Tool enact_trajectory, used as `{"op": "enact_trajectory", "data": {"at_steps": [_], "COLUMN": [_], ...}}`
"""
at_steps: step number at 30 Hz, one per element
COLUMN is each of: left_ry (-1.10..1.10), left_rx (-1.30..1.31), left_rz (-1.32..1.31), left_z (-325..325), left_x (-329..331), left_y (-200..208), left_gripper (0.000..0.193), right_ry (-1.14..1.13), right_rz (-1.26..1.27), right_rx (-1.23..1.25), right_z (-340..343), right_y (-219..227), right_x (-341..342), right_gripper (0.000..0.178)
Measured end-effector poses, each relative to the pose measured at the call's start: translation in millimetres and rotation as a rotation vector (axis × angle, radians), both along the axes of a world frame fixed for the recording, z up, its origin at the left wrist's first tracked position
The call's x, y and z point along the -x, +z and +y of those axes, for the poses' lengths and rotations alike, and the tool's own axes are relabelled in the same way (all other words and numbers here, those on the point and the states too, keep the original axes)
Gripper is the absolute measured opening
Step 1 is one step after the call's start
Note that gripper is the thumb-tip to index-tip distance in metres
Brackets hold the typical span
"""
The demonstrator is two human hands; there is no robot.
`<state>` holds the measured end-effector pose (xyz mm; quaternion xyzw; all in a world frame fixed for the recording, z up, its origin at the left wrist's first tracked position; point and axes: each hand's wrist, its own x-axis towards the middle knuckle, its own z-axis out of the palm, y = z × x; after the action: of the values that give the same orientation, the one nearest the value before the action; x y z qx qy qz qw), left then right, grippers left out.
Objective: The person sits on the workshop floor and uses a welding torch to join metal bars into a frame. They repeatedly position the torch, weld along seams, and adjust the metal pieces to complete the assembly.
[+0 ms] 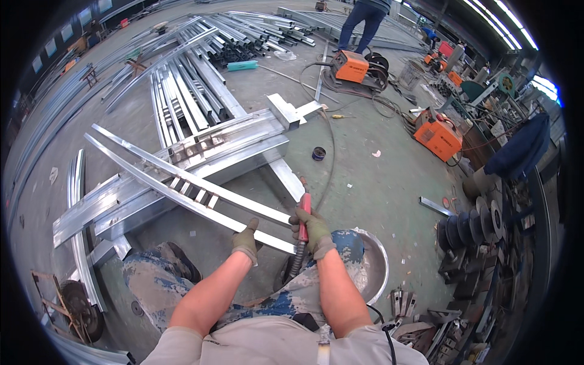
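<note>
My gloved right hand is closed round the red handle of a welding torch. The torch's tip points up and away from me, and its ribbed cable runs down between my legs. In front of me a long, narrow metal frame slants from far left to near right. Its two shiny rails are joined by several short crosspieces near the middle. My gloved left hand grips the nearer rail close to its end; the fingers are partly hidden. Broad metal beams lie under the frame and bear it.
Piles of metal tubes lie beyond the beams. Orange welding machines stand on the floor at right and farther back, with cables trailing. A small round tin sits ahead. Black spools line the right. A person stands at the back.
</note>
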<state>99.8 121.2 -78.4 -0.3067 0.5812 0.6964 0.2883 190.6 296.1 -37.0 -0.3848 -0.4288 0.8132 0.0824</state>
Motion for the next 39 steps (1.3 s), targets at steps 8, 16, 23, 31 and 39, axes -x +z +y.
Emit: {"op": "enact_trajectory", "data": {"at_steps": [8,16,23,31,39], "left_ry": [-0.026,-0.013,-0.113,-0.167,0.037], "left_rx": [-0.016,-0.012,0.048,0.227,-0.336], "left_rz": [0.023,0.031,0.022,0.047,0.080], "left_z": [-2,-13,-23,-30,-31], "left_x": [8,1,-1,-10,-21], "left_y": [-34,-44,-60,-11,-18], "left_gripper": [0.060,0.061,0.069,0.071,0.041], "right_ry": [-0.010,-0.002,0.031,0.058,0.056], "right_rz": [-0.020,-0.023,0.039,-0.023,-0.044], "right_rx": [-0.038,-0.061,-0.049,-0.079,-0.054], "right_z": [4,1,11,5,6], "right_y": [-2,0,-16,-15,-26], "right_x": [-3,0,-5,-4,-7], "right_gripper": [0.038,0.035,0.044,0.040,0.043]}}
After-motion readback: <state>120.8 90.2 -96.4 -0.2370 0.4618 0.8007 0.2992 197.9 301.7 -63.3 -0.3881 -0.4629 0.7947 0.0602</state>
